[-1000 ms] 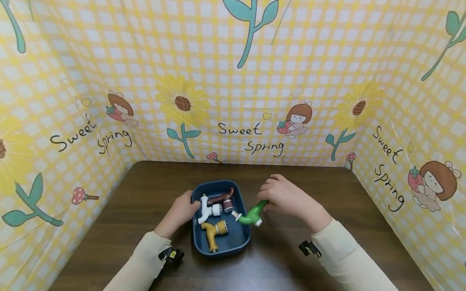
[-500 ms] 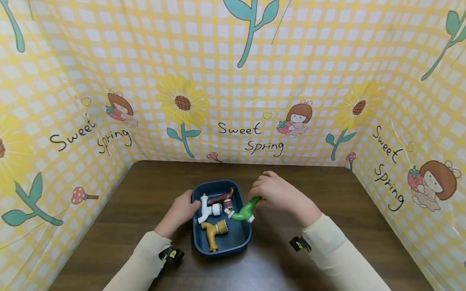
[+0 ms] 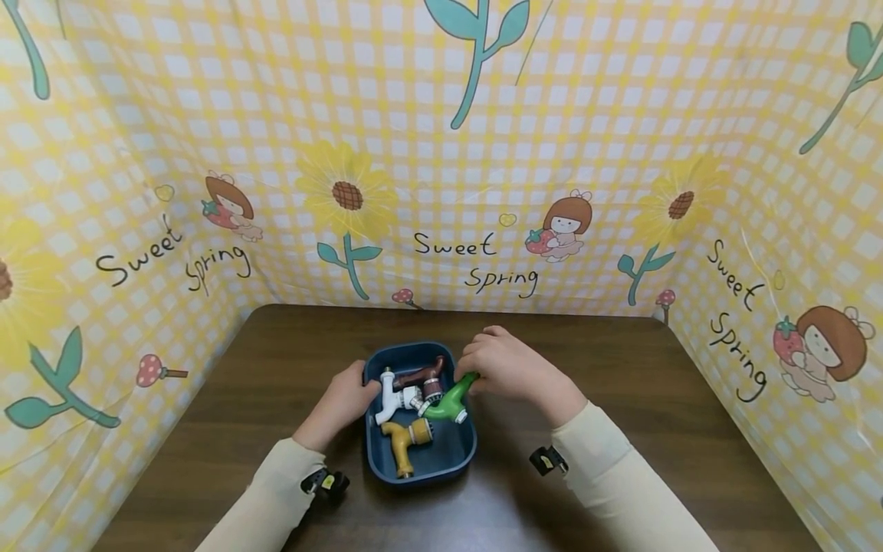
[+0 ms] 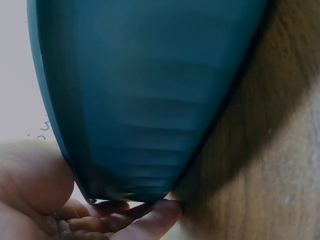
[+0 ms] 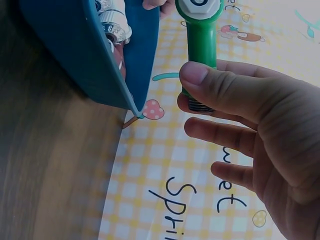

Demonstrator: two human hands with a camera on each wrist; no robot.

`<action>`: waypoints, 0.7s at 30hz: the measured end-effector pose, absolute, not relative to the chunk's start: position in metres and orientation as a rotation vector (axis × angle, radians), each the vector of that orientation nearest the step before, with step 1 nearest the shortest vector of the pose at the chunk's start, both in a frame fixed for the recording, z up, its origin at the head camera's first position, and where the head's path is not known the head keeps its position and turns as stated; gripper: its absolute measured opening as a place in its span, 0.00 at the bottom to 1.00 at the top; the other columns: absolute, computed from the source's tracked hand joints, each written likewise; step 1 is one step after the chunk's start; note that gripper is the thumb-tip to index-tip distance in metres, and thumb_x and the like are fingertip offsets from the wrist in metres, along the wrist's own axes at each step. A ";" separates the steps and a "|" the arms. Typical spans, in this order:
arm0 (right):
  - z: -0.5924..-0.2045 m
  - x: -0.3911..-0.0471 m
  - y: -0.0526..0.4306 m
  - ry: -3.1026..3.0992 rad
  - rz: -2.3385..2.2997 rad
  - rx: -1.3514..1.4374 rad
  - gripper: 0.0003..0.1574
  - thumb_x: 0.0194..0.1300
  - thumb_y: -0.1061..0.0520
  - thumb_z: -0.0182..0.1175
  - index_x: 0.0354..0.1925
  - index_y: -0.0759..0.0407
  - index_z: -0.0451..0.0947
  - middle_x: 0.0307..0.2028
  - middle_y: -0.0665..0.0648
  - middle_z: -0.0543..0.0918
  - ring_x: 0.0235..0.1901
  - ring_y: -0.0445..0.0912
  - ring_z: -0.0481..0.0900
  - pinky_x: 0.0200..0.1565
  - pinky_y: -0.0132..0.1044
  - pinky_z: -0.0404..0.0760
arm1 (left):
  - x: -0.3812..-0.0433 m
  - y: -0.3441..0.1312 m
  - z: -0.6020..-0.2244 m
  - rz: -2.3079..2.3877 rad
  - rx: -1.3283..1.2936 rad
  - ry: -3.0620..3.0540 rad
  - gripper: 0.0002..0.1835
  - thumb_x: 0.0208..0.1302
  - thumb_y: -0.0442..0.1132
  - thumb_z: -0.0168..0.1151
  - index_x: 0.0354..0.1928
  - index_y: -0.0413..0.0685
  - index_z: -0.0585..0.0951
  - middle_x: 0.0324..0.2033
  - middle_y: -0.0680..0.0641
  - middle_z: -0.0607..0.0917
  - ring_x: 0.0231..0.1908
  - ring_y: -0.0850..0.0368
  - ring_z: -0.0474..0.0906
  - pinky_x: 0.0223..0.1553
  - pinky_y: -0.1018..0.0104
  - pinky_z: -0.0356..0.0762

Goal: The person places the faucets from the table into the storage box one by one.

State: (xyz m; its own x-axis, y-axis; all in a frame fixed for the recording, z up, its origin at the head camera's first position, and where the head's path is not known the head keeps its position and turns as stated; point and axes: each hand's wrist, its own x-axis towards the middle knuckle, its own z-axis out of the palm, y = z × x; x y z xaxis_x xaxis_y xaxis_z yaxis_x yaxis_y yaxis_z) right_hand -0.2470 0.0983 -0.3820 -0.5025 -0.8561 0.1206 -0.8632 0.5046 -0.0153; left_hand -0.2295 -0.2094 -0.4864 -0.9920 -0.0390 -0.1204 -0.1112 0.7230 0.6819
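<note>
My right hand (image 3: 507, 368) pinches a green faucet (image 3: 448, 405) by its threaded end, between thumb and index finger; in the right wrist view the other fingers stand apart from the green faucet (image 5: 201, 42). It hangs over the right side of a dark blue bin (image 3: 421, 477). Inside the bin lie a white faucet (image 3: 391, 400), a yellow faucet (image 3: 400, 445) and a dark red faucet (image 3: 432, 379). My left hand (image 3: 345, 399) grips the bin's left rim, thumb over the edge; the left wrist view shows its fingers (image 4: 155, 220) under the bin's wall (image 4: 145, 100).
The bin stands on a dark brown wooden table (image 3: 276, 368). A yellow checked cloth (image 3: 441, 192) with printed flowers and lettering hangs round the back and both sides. Small black devices (image 3: 548, 460) are strapped at both wrists.
My right hand has moved left with the green faucet, from beside the bin's right rim to over its inside. The left hand and the bin have stayed in place.
</note>
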 end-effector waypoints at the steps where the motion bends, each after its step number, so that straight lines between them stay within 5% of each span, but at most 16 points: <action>1: -0.382 -0.247 0.097 -2.639 0.106 1.515 0.12 0.57 0.52 0.77 0.41 0.41 0.88 0.37 0.39 0.86 0.46 0.42 0.78 0.65 0.56 0.68 | -0.229 -0.209 -0.486 1.130 -0.122 2.826 0.23 0.72 0.40 0.54 0.64 0.34 0.72 0.54 0.36 0.83 0.45 0.49 0.80 0.50 0.50 0.82; 21: -0.391 -0.251 0.076 -2.696 0.011 1.609 0.14 0.60 0.53 0.76 0.45 0.41 0.89 0.42 0.40 0.87 0.48 0.43 0.78 0.67 0.56 0.66 | -0.229 -0.209 -0.486 1.124 -0.121 2.826 0.25 0.73 0.41 0.54 0.66 0.33 0.71 0.58 0.33 0.81 0.48 0.46 0.79 0.55 0.45 0.80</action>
